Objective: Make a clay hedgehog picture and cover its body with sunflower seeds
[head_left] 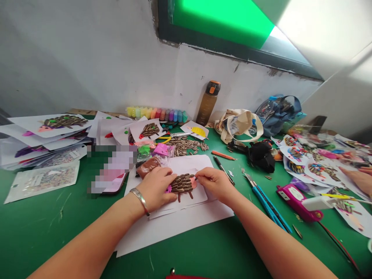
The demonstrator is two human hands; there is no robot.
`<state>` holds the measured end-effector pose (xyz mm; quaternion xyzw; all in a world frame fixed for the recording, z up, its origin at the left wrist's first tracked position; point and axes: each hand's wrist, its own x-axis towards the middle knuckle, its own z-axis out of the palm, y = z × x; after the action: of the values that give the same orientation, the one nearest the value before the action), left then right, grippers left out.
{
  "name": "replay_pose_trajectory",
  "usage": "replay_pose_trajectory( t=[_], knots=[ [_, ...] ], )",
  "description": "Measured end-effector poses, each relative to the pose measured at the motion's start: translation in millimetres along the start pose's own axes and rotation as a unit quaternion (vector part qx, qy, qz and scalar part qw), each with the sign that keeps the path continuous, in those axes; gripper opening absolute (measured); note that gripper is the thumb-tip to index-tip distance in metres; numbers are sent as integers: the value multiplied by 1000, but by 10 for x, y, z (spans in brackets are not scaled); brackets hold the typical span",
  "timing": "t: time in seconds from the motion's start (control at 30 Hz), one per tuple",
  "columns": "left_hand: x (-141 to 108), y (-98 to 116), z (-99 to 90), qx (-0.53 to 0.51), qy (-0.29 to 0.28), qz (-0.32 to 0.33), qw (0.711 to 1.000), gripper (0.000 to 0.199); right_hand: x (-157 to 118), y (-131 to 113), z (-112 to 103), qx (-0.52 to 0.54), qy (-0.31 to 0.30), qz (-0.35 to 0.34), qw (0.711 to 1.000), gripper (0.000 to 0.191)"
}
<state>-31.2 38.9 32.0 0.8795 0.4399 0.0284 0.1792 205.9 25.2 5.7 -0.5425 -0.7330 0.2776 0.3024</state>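
Note:
A hedgehog picture [182,183] lies in front of me, its body covered in striped sunflower seeds, with a pink face at the right and brown legs below. It is on a white sheet [200,197] above larger white paper [174,232]. My left hand [158,188] rests on the sheet at the hedgehog's left end, fingers apart, beside a purple bit. My right hand [213,184] is pinched at the pink face; a tiny dark thing shows at its fingertips, too small to name. A brown clay packet [148,166] sits just behind my left hand.
Loose sunflower seeds [186,146] and scissors [177,135] lie behind the paper. At right are a pen [223,169], blue-handled tools [269,207] and a magenta glue gun-like device [299,203]. Another person's hand [356,180] is at far right. Finished pictures [55,131] are stacked left.

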Motion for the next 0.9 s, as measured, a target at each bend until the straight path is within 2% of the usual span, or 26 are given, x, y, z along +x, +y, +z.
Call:
replay_pose_trajectory(
  t=[0.2,0.37,0.7,0.9],
  knots=[
    [13,8,-13,1,-4,-1,1000,47,-2,-14,35,-15,-11,4,1000,19],
    [19,12,-18,1,-2,-2,1000,46,3,-5,81,0,27,-18,999,18],
    [25,10,-8,6,-14,-4,1000,46,6,-9,129,-20,18,-27,999,17],
    [23,-2,3,2,-2,0,1000,45,34,14,171,-27,22,-26,999,18]
  ],
)
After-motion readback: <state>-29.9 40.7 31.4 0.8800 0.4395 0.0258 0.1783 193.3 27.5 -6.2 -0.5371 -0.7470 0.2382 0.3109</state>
